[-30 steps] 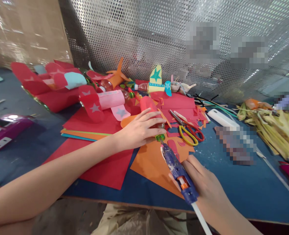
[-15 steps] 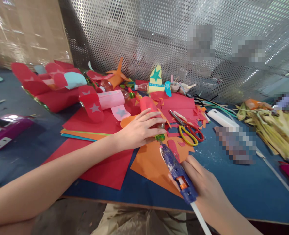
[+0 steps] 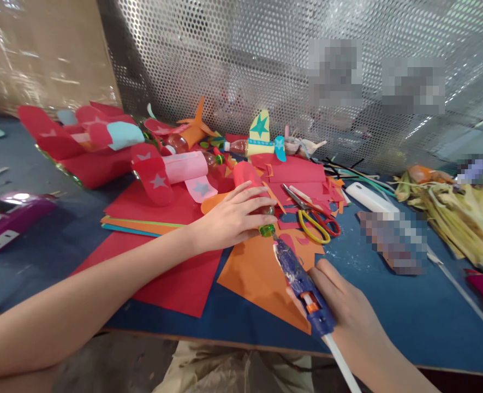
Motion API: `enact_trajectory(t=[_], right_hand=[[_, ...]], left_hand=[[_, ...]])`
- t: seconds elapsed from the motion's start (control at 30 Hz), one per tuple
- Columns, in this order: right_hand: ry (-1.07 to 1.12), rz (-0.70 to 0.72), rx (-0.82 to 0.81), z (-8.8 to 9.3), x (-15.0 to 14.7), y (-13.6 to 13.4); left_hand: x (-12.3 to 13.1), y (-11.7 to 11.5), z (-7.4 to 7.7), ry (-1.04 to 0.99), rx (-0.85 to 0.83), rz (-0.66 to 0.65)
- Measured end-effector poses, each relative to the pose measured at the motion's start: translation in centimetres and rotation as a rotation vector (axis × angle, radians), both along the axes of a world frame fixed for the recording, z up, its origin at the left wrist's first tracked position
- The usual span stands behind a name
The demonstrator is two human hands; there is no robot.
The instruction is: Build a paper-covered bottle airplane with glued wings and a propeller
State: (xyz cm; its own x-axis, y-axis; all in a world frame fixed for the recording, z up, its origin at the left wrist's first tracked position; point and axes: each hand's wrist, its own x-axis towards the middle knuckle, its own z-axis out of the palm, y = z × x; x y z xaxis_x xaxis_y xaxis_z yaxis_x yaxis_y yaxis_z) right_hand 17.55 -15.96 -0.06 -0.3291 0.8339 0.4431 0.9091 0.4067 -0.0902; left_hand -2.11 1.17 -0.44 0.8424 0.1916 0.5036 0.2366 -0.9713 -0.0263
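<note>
While the left hand (image 3: 235,218) lies over the red-wrapped bottle (image 3: 247,173), the right hand (image 3: 347,295) aims a blue glue gun (image 3: 299,273) at the green cap (image 3: 267,230). Taking that cap as the centre of the clock, the bottle stretches away toward 11 o'clock, the left hand sits at 9 and the right hand at 4. The left grip is curved over the bottle, steadying it, though the thumb is out of sight; the right grip is clenched around the glue gun, from whose rear a white glue stick (image 3: 339,360) trails toward 5 o'clock. The nozzle is at the cap's edge, but whether it touches I cannot tell.

The step in hand looks like putting glue on the cap end. From here, the next move would seem to call for a still bottle, a slow squeeze and a nozzle kept tight to its spot, with the left fingers clear of the hot tip.

Below the cap, toward 6 o'clock, an orange sheet (image 3: 253,284) lies on the blue surface (image 3: 388,316). Scissors (image 3: 296,197) rest near 2 o'clock, and a pink paper-wrapped bottle (image 3: 186,166) stands out at 10.
</note>
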Motion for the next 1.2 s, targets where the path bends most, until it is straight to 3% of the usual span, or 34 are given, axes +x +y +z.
enact_trajectory(t=[1.2], right_hand=[[0.008,-0.006,-0.065,-0.56,-0.43,-0.12]], left_hand=[[0.03,0.03,0.05,0.004,0.004,0.007]])
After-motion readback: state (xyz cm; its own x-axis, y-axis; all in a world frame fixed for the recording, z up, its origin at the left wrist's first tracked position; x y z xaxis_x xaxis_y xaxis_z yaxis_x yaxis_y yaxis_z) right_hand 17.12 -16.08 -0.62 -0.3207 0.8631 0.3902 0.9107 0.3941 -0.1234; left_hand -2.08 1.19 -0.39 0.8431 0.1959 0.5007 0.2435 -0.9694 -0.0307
